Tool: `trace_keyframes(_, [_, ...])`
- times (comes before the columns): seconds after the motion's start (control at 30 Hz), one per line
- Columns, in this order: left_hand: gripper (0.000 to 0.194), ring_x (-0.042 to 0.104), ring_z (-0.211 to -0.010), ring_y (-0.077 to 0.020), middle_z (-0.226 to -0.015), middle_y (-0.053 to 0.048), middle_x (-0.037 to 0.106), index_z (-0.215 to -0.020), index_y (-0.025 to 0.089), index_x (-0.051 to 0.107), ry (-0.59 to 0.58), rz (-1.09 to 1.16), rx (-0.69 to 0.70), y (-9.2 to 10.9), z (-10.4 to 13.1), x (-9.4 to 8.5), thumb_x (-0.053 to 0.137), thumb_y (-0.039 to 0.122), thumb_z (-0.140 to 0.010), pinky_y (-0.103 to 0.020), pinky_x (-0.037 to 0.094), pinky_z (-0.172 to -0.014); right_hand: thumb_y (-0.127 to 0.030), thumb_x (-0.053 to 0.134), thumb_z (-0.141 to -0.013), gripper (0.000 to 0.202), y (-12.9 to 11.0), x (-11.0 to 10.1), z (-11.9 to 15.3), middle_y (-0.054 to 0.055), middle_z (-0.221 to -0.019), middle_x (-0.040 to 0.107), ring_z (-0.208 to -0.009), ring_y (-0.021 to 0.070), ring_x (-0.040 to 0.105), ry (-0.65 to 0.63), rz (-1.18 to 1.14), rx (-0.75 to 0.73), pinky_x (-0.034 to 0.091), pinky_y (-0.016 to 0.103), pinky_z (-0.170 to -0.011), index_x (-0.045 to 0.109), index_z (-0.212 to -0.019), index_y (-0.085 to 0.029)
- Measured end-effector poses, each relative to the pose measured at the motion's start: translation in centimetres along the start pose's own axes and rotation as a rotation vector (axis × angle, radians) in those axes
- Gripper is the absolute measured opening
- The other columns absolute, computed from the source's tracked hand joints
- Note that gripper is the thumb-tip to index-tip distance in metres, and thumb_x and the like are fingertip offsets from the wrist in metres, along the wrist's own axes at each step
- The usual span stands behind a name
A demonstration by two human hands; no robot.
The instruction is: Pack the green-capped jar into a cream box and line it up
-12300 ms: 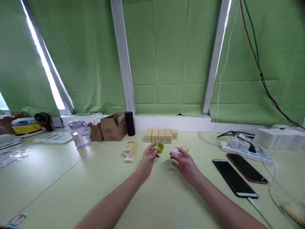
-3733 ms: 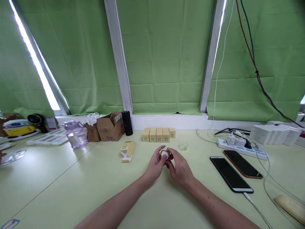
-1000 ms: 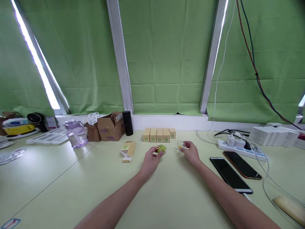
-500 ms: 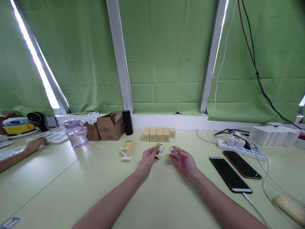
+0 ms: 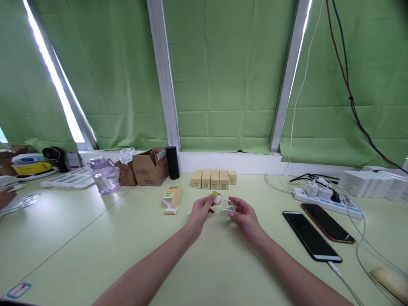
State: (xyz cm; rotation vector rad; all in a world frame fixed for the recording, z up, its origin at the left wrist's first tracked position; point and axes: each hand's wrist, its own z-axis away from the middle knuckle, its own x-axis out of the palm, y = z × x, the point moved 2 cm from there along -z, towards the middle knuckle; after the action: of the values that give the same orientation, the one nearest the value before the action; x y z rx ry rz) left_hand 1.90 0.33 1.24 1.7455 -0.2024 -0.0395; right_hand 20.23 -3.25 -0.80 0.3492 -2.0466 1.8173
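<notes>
Between thumb and fingers, my left hand [image 5: 201,210] pinches a small green-and-white piece [image 5: 217,197] whose exact kind is too small to make out. Just to its right, my right hand [image 5: 244,213] grips a clear plastic piece [image 5: 227,208], see-through and box-like with a trace of yellow near its lower edge. The two pieces are close together but apart, held above the table. An opened cardboard box [image 5: 172,199] with a green label lies to the left of my left hand. Beyond both hands stands a row of several small kraft boxes [image 5: 215,180] with green labels.
At the back left are a brown carton [image 5: 149,168], a black cylinder [image 5: 172,162] and a purple jug [image 5: 104,175]. On the right lie two phones [image 5: 311,236], a power strip [image 5: 328,202] and loose cables. A co-worker's hand [image 5: 7,197] shows at the far left.
My right hand has turned the clear piece, bringing it slightly lower and left, its open shape now showing. The co-worker's hand has drawn back leftward from the white tray. The view shifts slightly.
</notes>
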Motion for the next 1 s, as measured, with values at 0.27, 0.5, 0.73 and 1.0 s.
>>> trace_keyframes(0.27, [0.064,0.062,-0.085,-0.0209,-0.094,-0.009,0.076,-0.095,0.014,0.081,-0.04,-0.06,0.037,-0.1,0.0,0.0,0.07,0.076,-0.085,-0.031,0.049,-0.076,-0.043,0.101,-0.056,0.064,-0.1,0.7,0.5,0.007,-0.108,0.074,-0.087,0.0206,0.068,-0.057,0.022,-0.002,0.062,0.036,-0.071,0.076,-0.112,-0.022])
trace_keyframes(0.5, [0.065,0.064,-0.084,-0.0213,-0.092,-0.009,0.077,-0.094,0.014,0.08,-0.076,-0.098,0.072,-0.2,-0.1,0.1,0.067,0.077,-0.087,-0.031,0.049,-0.075,-0.052,0.099,-0.059,0.063,-0.2,1.1,0.8,0.009,-0.116,0.073,-0.095,0.0247,0.072,-0.039,0.055,0.015,0.067,0.039,-0.069,0.075,-0.108,-0.021])
trace_keyframes(0.73, [0.066,0.064,-0.081,-0.0207,-0.089,-0.008,0.077,-0.094,0.014,0.081,-0.074,-0.139,0.07,-0.1,0.2,0.2,0.067,0.078,-0.087,-0.031,0.05,-0.074,-0.057,0.097,-0.064,0.065,-0.1,1.3,0.9,0.005,-0.107,0.074,-0.069,0.0211,0.077,-0.041,0.062,0.06,0.064,0.035,-0.058,0.066,-0.11,-0.023])
trace_keyframes(1.0, [0.067,0.065,-0.083,-0.0218,-0.092,-0.009,0.077,-0.093,0.015,0.081,-0.091,-0.171,0.067,0.0,0.3,0.5,0.067,0.08,-0.084,-0.031,0.052,-0.074,-0.052,0.098,-0.066,0.061,0.0,1.5,1.1,0.004,-0.109,0.075,-0.079,0.0241,0.081,-0.104,-0.039,0.064,0.067,0.038,-0.07,0.066,-0.11,-0.024])
